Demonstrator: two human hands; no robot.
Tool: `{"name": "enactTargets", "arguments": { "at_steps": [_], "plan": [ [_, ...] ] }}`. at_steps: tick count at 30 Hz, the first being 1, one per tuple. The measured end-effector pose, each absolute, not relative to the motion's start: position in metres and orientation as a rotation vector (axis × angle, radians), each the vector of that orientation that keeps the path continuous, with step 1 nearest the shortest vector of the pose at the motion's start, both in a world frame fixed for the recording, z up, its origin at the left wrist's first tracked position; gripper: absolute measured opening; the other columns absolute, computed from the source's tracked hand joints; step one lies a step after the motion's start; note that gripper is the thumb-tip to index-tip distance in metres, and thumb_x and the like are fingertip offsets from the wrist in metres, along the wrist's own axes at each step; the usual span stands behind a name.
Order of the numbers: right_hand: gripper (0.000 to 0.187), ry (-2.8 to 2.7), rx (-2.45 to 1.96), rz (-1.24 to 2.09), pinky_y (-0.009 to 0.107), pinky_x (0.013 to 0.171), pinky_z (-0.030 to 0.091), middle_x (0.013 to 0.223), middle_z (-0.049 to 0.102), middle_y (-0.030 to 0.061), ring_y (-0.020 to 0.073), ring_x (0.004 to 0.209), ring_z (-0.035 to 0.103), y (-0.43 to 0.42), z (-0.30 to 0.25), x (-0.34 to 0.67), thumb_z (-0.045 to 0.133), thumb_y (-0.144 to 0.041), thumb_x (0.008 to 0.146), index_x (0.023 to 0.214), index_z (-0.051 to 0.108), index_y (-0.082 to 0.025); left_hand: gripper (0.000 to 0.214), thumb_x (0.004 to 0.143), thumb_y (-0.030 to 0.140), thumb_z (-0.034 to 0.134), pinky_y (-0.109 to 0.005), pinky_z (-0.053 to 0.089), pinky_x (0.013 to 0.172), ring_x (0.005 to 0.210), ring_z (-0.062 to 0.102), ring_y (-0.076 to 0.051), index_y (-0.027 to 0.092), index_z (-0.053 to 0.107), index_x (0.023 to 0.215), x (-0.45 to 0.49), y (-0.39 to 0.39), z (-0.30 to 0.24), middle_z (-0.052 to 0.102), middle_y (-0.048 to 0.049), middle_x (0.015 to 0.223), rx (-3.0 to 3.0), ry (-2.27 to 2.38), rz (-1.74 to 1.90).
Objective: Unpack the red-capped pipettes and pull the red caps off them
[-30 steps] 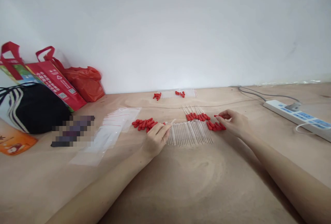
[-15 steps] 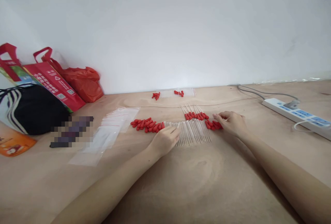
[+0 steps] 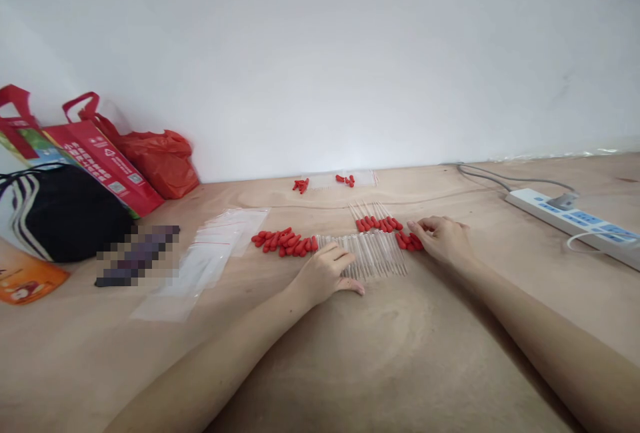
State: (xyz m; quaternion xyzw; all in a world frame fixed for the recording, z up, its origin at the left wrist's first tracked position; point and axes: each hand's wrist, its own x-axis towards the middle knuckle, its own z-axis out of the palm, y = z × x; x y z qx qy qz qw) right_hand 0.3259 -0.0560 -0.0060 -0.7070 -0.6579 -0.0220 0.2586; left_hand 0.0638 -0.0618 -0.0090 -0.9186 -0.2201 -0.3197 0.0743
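Observation:
A row of thin clear tubes (image 3: 375,251) lies side by side on the wooden table (image 3: 380,353). My left hand (image 3: 326,274) rests at the row's near left end. Its fingers are stretched out flat over the tube ends and hold nothing. My right hand (image 3: 443,238) sits at the row's right end. Its fingers are curled down onto a small pile of red caps (image 3: 409,241) and pinch one. A larger pile of loose red caps (image 3: 284,243) lies left of the tubes. Behind the row are more tubes with red caps fitted (image 3: 378,223).
Clear plastic bags (image 3: 210,259) lie left of the caps, next to a blurred dark object (image 3: 137,254). Red bags (image 3: 107,159) and a black bag (image 3: 65,213) stand at the far left. A white power strip (image 3: 575,223) with cable is at the right. A few caps (image 3: 302,185) lie near the wall.
My left hand has moved right and nearer, from holding a tube at the row's left end to lying flat. My right hand has shifted slightly left onto the caps.

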Motion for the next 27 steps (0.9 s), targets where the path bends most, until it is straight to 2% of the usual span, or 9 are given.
{"name": "enactTargets", "arguments": {
  "at_steps": [5,14,18,21,27],
  "plan": [
    [0.037,-1.802,-1.867,-0.134,0.037,0.076,0.028,0.074,0.066,0.0034,0.0216,0.081,0.055,-0.056,-0.011,0.322,0.036,-0.043,0.081,0.068,0.064,-0.023,0.053,0.064,0.056,0.059,-0.029,0.049,0.069,0.073,0.055,-0.017,0.012,0.059,0.093,0.063,-0.063,-0.009,0.062,-0.0063,0.079,-2.752,-0.650,-1.076],
    [0.032,-1.732,-2.012,-0.045,0.044,0.076,0.031,0.079,0.066,0.0058,0.0249,0.084,0.056,-0.035,0.000,0.312,0.043,-0.045,0.074,0.081,0.065,-0.023,0.029,0.071,0.043,0.062,-0.030,0.044,0.067,0.071,0.053,-0.016,0.016,0.062,0.083,0.020,-0.061,-0.002,0.063,-0.0038,0.074,-2.537,-0.638,-1.073],
    [0.033,-1.682,-2.265,0.178,0.048,0.072,0.034,0.063,0.063,0.0086,0.0286,0.074,0.058,-0.010,0.008,0.310,0.048,-0.047,0.069,0.061,0.064,-0.020,0.018,0.076,0.034,0.060,-0.029,0.041,0.066,0.071,0.053,-0.014,0.018,0.062,0.082,0.011,-0.063,-0.003,0.063,-0.0024,0.072,-2.517,-0.716,-1.094],
    [0.032,-1.697,-2.278,0.288,0.043,0.065,0.038,0.046,0.055,0.0069,0.0256,0.060,0.058,0.003,0.008,0.310,0.055,-0.044,0.065,0.048,0.059,-0.018,0.015,0.078,0.032,0.059,-0.029,0.040,0.067,0.071,0.052,-0.014,0.018,0.063,0.081,0.013,-0.064,-0.004,0.064,-0.0022,0.073,-2.536,-0.743,-1.087],
    [0.031,-1.714,-2.117,0.202,0.034,0.057,0.038,0.036,0.048,0.0042,0.0218,0.055,0.056,0.008,0.004,0.314,0.055,-0.043,0.067,0.048,0.056,-0.018,0.014,0.077,0.031,0.059,-0.029,0.040,0.069,0.073,0.052,-0.015,0.018,0.063,0.081,0.012,-0.064,-0.005,0.064,-0.0020,0.074,-2.538,-0.741,-1.092]
  ]
}}
